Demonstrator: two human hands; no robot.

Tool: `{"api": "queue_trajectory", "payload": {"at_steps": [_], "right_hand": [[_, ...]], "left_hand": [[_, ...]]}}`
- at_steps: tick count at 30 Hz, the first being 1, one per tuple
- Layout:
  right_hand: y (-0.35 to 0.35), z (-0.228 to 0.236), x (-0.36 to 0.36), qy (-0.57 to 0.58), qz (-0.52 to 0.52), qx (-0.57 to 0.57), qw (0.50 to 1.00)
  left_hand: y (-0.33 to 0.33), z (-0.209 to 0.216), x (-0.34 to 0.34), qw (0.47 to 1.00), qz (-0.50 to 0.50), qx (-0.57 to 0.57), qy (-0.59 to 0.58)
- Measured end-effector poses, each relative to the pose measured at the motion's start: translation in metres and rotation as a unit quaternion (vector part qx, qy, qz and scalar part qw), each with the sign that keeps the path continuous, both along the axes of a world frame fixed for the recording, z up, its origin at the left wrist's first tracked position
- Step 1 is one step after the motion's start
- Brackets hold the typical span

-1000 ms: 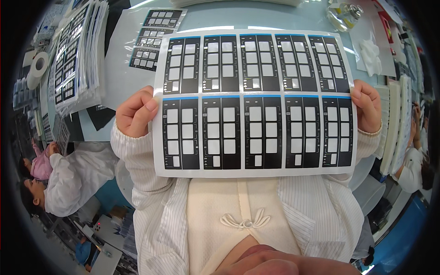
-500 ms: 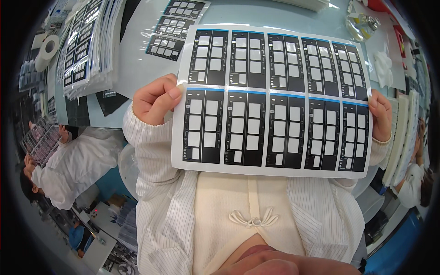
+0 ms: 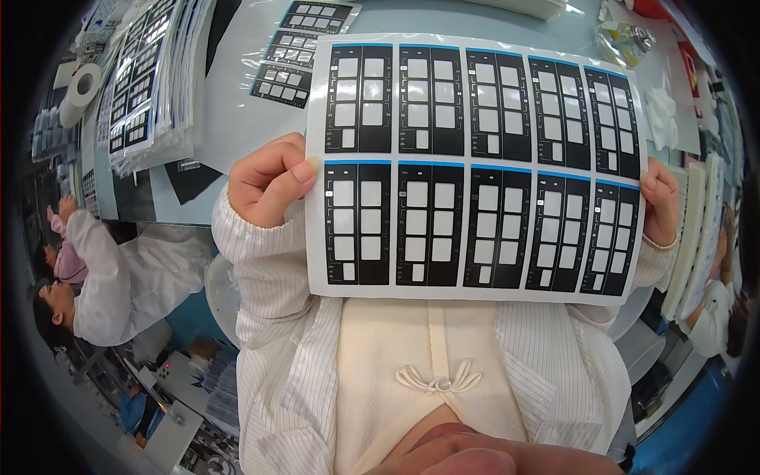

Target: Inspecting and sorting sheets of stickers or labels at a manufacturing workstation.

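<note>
Held up before my chest is a glossy white sheet (image 3: 475,294) bearing two rows of black panel labels with blue top edges and white windows. My left hand (image 3: 271,180) pinches its left edge, thumb on the face and fingers curled behind. At the opposite edge my right hand (image 3: 659,201) grips the sheet the same way, its fingers partly hidden behind it. Beyond the sheet's upper left corner, a smaller strip of similar black labels (image 3: 290,49) lies on white paper on the table.
A thick stack of label sheets in clear film (image 3: 142,87) lies at the left, beside a white paper roll (image 3: 81,85). A glass bottle (image 3: 625,41) and crumpled white tissue (image 3: 661,119) are at the far right. A person in white (image 3: 119,277) works at the left.
The sheet has tilted slightly, its top edge rising and its left edge shifting a little right. Both hands keep their hold. The person at left no longer shows the rack held earlier.
</note>
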State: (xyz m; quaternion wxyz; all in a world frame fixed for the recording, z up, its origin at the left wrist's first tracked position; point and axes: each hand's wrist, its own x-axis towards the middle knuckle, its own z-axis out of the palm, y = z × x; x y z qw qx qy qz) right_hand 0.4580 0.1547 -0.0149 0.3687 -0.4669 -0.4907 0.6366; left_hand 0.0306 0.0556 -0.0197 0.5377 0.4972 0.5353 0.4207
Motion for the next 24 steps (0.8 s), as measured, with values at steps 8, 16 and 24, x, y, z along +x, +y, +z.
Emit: {"api": "queue_trajectory", "payload": {"at_steps": [8, 16, 24], "right_hand": [[-0.001, 0.002, -0.004, 0.008, -0.012, -0.003, 1.0], [-0.003, 0.006, -0.015, 0.04, 0.003, -0.015, 0.999], [0.0, 0.003, -0.016, 0.038, 0.05, -0.029, 0.998]], "left_hand": [[0.001, -0.002, 0.0, 1.0, 0.007, 0.02, 0.014], [0.0, -0.002, 0.001, 0.999, 0.036, 0.002, -0.023], [-0.002, -0.002, -0.008, 0.999, 0.037, -0.008, -0.039]]}}
